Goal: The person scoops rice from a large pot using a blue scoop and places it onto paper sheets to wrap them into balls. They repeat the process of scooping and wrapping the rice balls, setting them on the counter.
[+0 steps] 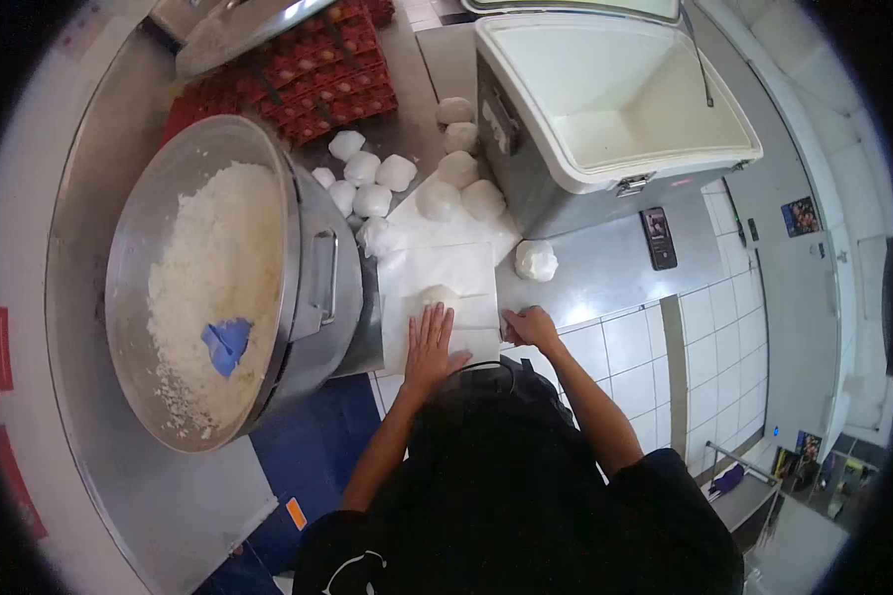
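Note:
My left hand (430,343) lies palm down with its fingers stretched out on a white paper sheet (399,322). Its fingertips touch the lower edge of a small pale mound of rice (440,295) on that sheet. At the sheet's right edge, my right hand (532,326) is closed, fingers curled; whether they pinch the paper is too small to tell. Farther up, several pale rounded mounds (439,199) rest on more white paper (429,238). A white wrapped bundle (536,261) sits above my right hand.
To the left stands a large metal pot (313,297) of rice (208,248) with a blue scoop-like piece (227,344) in it. Several white bundles (363,169) lie near red egg trays (337,74). An open cooler (566,149) and a phone (658,238) are at right.

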`<state>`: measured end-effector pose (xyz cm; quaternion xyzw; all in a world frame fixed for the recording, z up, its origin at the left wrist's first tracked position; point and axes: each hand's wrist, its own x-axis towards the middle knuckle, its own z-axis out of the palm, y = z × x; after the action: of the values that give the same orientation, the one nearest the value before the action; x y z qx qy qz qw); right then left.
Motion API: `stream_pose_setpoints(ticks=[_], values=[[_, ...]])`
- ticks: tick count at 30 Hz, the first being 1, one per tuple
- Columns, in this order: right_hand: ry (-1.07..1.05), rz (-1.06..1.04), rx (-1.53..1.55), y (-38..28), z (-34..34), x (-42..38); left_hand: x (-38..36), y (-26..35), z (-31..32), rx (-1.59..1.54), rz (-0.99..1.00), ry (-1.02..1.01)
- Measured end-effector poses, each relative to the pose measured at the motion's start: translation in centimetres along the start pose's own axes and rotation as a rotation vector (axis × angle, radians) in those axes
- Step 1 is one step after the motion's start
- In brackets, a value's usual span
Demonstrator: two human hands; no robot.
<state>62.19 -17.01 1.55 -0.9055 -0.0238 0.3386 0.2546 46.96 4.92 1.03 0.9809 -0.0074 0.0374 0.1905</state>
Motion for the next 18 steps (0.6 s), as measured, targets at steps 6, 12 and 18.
stream_pose_setpoints(ticks=[6, 12, 18], values=[[-0.524, 0.034, 0.32, -3.3, -1.4, -0.6, -0.2, -0.4, -0.5, -0.085, -0.031, 0.039], [-0.134, -0.26, 0.236, -6.5, -1.7, 4.8, 0.4, 0.8, -0.5, -0.057, 0.054, 0.06], [-0.179, -0.049, -0.233, -8.2, -2.1, 2.9, 1.4, 1.4, -1.0, -0.006, 0.17, -0.015]])
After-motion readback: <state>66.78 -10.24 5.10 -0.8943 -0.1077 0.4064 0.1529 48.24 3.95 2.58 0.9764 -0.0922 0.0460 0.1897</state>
